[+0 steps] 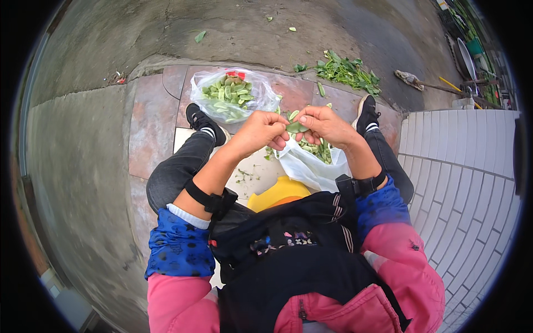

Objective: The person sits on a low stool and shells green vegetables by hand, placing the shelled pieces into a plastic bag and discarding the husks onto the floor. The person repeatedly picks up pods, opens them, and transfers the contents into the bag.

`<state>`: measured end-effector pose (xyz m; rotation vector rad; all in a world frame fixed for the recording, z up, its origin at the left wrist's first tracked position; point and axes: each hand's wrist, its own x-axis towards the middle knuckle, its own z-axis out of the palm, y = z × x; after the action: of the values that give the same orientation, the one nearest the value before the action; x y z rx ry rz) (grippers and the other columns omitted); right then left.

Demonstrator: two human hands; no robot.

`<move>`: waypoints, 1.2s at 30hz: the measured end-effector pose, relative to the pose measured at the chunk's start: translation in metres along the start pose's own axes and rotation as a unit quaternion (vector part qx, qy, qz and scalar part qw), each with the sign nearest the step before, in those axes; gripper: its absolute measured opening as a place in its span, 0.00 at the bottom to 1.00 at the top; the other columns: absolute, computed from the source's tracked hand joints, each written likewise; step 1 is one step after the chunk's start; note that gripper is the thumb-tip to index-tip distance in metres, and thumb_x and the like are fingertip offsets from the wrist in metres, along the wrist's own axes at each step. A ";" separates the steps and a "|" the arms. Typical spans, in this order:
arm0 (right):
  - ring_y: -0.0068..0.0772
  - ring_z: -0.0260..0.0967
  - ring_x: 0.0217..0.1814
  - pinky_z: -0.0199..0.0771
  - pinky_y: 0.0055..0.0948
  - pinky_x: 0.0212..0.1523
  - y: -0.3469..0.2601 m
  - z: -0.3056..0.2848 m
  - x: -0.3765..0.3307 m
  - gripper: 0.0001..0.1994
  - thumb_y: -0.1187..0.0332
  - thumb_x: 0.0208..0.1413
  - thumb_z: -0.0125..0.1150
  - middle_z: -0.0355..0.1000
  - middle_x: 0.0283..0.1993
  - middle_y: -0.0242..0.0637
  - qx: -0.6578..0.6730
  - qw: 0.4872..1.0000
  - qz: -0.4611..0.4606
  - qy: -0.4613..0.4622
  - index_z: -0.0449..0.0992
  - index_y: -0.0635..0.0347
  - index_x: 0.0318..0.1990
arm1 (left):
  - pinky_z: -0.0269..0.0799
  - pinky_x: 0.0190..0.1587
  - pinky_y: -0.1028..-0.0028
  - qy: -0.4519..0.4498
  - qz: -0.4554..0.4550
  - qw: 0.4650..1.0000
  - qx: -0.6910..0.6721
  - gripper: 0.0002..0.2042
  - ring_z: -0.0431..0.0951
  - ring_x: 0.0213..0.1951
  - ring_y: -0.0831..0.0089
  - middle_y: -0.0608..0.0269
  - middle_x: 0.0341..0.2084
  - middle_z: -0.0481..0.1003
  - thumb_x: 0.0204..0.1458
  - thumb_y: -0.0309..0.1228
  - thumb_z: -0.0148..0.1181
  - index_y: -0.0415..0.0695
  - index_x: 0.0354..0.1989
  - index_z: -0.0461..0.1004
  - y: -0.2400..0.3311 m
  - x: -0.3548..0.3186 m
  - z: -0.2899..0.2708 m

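Presently, the left hand (263, 130) and right hand (321, 124) are both pinching, fingers curled in tight, one green bean (297, 127), its long axis running crosswise between them, neither being nearer, the white bag (304, 168) lying bodyward.

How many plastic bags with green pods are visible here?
2: a clear bag beside the left shoe, a white bag below the right hand. Others may be hidden.

Bean pod (298, 127), between left hand (260, 133) and right hand (327, 126): smooth. Translucent bag (265, 97), beyond left hand: thin, glossy plastic. Ground (239, 30), farther beyond: rough, matt concrete.
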<state>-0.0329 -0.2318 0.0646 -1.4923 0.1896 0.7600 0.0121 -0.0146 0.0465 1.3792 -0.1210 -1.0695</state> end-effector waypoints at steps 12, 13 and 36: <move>0.16 0.65 0.20 0.65 0.17 0.20 -0.007 0.002 -0.007 0.12 0.64 0.65 0.50 0.76 0.29 0.37 0.038 0.995 -0.092 -0.013 0.73 0.64 0.43 | 0.73 0.21 0.77 -0.020 0.030 0.999 -0.002 0.09 0.73 0.16 0.78 0.65 0.20 0.72 0.55 0.27 0.50 0.33 0.36 0.74 0.001 -0.003 0.006; 0.16 0.65 0.20 0.65 0.17 0.20 -0.008 0.004 -0.007 0.12 0.64 0.65 0.50 0.76 0.30 0.37 0.050 0.995 -0.089 0.002 0.74 0.64 0.43 | 0.73 0.21 0.77 -0.011 0.033 0.999 -0.030 0.09 0.72 0.16 0.79 0.66 0.20 0.71 0.56 0.27 0.50 0.34 0.36 0.74 0.002 -0.003 0.007; 0.20 0.70 0.23 0.73 0.20 0.24 0.005 0.031 0.008 0.08 0.74 0.54 0.63 0.74 0.25 0.35 0.138 0.948 -0.188 0.216 0.76 0.70 0.38 | 0.72 0.29 0.81 0.101 0.155 0.980 0.074 0.11 0.73 0.24 0.82 0.66 0.27 0.76 0.56 0.31 0.59 0.35 0.40 0.77 0.010 0.006 0.000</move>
<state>-0.0398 -0.2004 0.0597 -1.3538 0.3169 0.0864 0.0206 -0.0207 0.0524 1.5354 -0.2617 -0.6686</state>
